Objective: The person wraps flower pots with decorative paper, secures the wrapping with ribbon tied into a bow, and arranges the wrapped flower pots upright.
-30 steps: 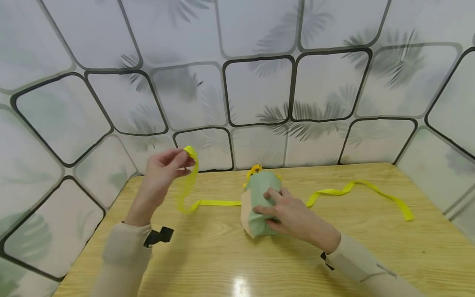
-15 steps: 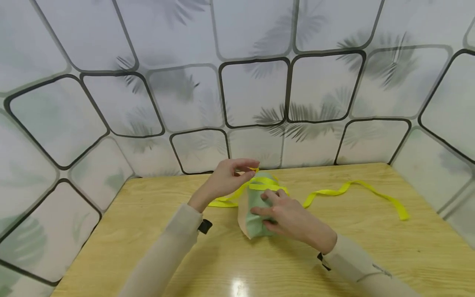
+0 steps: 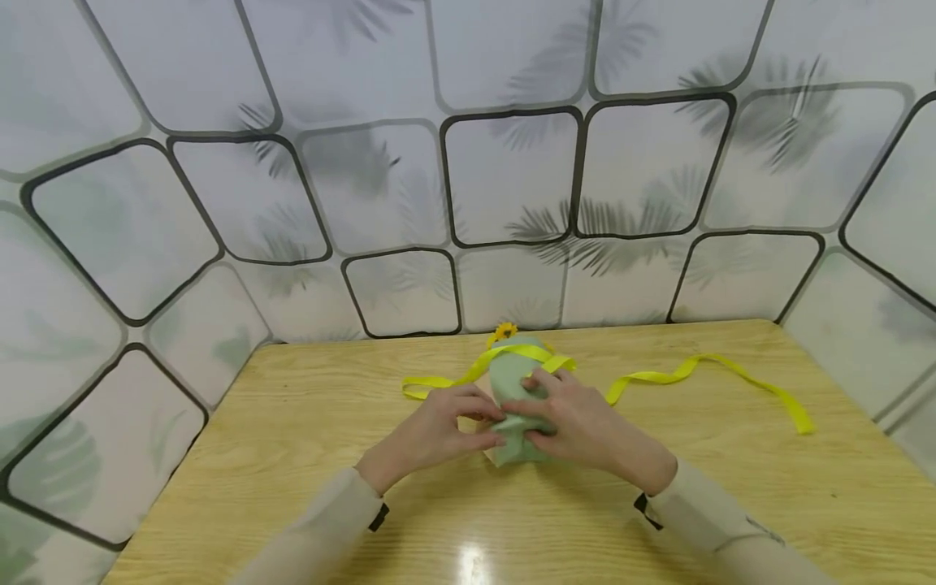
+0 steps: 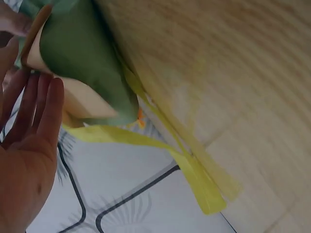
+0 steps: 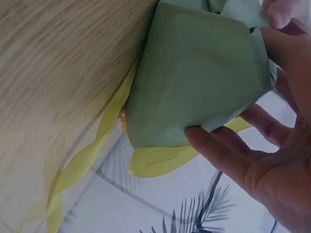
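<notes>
A small bouquet wrapped in pale green paper [image 3: 508,375] lies on the table, with a yellow flower [image 3: 504,331] showing at its far end. The wrapping's peach-coloured side shows [image 4: 85,97] in the left wrist view. My right hand [image 3: 585,418] holds the wrapping from the right, fingers spread over it and thumb at the near folds. From the left, my left hand [image 3: 431,431] touches the wrapping's near part with nearly straight fingers [image 4: 51,104]. A yellow ribbon [image 3: 521,351] lies loosely across the bouquet's upper part, its left stretch looping onto the table.
The ribbon's other end [image 3: 731,366] trails in waves over the right side of the wooden table [image 3: 351,520]. A patterned wall covering [image 3: 512,179] stands right behind the table's far edge and along both sides.
My left hand has carried the ribbon end from the left over the bouquet, let it go, and come down to the wrapping's near part. My right hand has stayed on the bouquet.
</notes>
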Demonstrator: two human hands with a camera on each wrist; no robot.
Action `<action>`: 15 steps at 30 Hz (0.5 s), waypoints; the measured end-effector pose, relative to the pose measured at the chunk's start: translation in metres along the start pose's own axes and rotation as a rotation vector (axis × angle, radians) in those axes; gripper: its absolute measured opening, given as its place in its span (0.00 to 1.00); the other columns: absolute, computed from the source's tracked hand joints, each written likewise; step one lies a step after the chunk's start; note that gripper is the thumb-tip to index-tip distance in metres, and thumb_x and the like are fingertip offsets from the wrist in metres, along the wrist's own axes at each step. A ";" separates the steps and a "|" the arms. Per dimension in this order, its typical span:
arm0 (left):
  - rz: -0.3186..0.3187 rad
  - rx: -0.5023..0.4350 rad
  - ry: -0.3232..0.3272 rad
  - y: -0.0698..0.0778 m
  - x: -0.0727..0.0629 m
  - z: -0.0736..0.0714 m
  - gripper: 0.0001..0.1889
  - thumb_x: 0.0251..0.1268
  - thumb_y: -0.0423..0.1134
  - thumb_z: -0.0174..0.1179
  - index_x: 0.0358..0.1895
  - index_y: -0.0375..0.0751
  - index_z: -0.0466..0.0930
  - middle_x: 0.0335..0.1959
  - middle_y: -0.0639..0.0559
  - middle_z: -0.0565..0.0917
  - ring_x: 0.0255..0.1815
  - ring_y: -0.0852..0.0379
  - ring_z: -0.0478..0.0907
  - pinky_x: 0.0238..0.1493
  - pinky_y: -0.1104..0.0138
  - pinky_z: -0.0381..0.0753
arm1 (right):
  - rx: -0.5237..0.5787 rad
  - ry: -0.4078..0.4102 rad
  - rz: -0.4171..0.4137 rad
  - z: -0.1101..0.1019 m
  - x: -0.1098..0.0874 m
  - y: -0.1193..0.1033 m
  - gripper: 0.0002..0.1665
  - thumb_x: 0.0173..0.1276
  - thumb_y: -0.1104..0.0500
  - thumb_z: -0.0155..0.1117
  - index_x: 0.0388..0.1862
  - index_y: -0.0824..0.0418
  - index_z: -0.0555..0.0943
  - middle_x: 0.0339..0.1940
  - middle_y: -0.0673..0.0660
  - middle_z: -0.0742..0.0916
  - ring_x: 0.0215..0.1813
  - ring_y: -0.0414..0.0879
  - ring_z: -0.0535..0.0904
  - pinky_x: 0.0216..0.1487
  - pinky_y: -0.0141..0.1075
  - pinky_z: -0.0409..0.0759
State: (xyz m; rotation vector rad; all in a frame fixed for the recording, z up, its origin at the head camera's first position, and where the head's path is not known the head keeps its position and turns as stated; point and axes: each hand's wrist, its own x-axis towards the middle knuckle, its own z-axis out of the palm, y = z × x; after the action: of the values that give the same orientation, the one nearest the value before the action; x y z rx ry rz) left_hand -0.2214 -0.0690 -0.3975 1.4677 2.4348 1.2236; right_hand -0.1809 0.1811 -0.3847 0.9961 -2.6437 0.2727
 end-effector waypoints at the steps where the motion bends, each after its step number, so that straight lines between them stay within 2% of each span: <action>1: 0.004 0.009 0.014 0.000 0.001 0.003 0.09 0.66 0.43 0.71 0.46 0.48 0.88 0.45 0.59 0.85 0.39 0.61 0.81 0.37 0.66 0.85 | 0.007 0.000 -0.001 0.000 -0.001 0.000 0.31 0.60 0.52 0.78 0.64 0.44 0.84 0.55 0.61 0.84 0.45 0.55 0.80 0.32 0.43 0.84; 4: 0.060 0.082 0.066 0.001 0.004 0.008 0.07 0.65 0.43 0.71 0.41 0.47 0.87 0.41 0.58 0.83 0.36 0.61 0.80 0.33 0.72 0.81 | 0.061 -0.005 -0.003 -0.003 -0.001 0.002 0.37 0.61 0.49 0.77 0.70 0.50 0.79 0.55 0.60 0.84 0.46 0.53 0.81 0.39 0.42 0.84; 6: 0.111 0.151 0.107 0.003 0.007 0.010 0.06 0.65 0.42 0.72 0.37 0.46 0.85 0.41 0.56 0.82 0.37 0.61 0.80 0.35 0.75 0.80 | 0.146 0.000 0.016 -0.005 -0.001 0.005 0.41 0.62 0.49 0.76 0.74 0.56 0.74 0.55 0.59 0.85 0.48 0.51 0.82 0.43 0.42 0.83; 7: 0.136 0.187 0.125 0.004 0.009 0.011 0.07 0.64 0.42 0.72 0.35 0.46 0.84 0.42 0.55 0.83 0.39 0.60 0.81 0.39 0.76 0.81 | 0.206 -0.009 0.039 -0.007 -0.001 0.007 0.43 0.63 0.50 0.75 0.75 0.57 0.72 0.56 0.58 0.86 0.45 0.49 0.82 0.41 0.40 0.82; 9: 0.179 0.258 0.153 0.006 0.012 0.013 0.09 0.62 0.41 0.73 0.31 0.45 0.81 0.45 0.53 0.84 0.45 0.59 0.82 0.47 0.74 0.83 | 0.363 -0.015 0.099 -0.009 -0.002 0.014 0.45 0.66 0.52 0.72 0.79 0.62 0.65 0.57 0.57 0.87 0.49 0.48 0.84 0.46 0.39 0.85; 12: 0.209 0.330 0.167 0.008 0.014 0.014 0.12 0.60 0.40 0.75 0.29 0.44 0.79 0.48 0.50 0.85 0.51 0.56 0.83 0.54 0.71 0.83 | 0.561 -0.020 0.244 -0.011 -0.002 0.023 0.47 0.72 0.55 0.67 0.82 0.64 0.56 0.58 0.57 0.89 0.50 0.45 0.87 0.48 0.38 0.88; 13: 0.209 0.338 0.160 0.009 0.014 0.015 0.12 0.60 0.39 0.75 0.29 0.43 0.79 0.48 0.50 0.85 0.50 0.56 0.83 0.54 0.71 0.84 | 0.603 -0.019 0.298 -0.011 -0.002 0.026 0.47 0.74 0.55 0.66 0.83 0.65 0.54 0.57 0.57 0.89 0.42 0.42 0.87 0.43 0.36 0.88; 14: 0.203 0.343 0.150 0.010 0.014 0.015 0.12 0.60 0.39 0.75 0.30 0.43 0.79 0.47 0.51 0.85 0.49 0.57 0.83 0.53 0.71 0.83 | 0.631 -0.005 0.343 -0.011 -0.001 0.029 0.47 0.75 0.55 0.65 0.83 0.66 0.54 0.55 0.57 0.90 0.38 0.41 0.87 0.40 0.35 0.88; 15: 0.191 0.352 0.136 0.010 0.014 0.015 0.12 0.61 0.40 0.75 0.33 0.43 0.79 0.46 0.52 0.84 0.46 0.59 0.83 0.51 0.73 0.83 | 0.637 0.004 0.393 -0.011 -0.001 0.031 0.46 0.75 0.53 0.65 0.83 0.66 0.54 0.53 0.57 0.91 0.30 0.38 0.83 0.34 0.31 0.85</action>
State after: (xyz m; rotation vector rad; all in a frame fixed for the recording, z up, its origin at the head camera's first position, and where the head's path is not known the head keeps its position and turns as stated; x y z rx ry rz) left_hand -0.2158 -0.0465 -0.3966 1.7965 2.7683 0.9864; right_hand -0.1984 0.2074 -0.3764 0.6002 -2.7787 1.2582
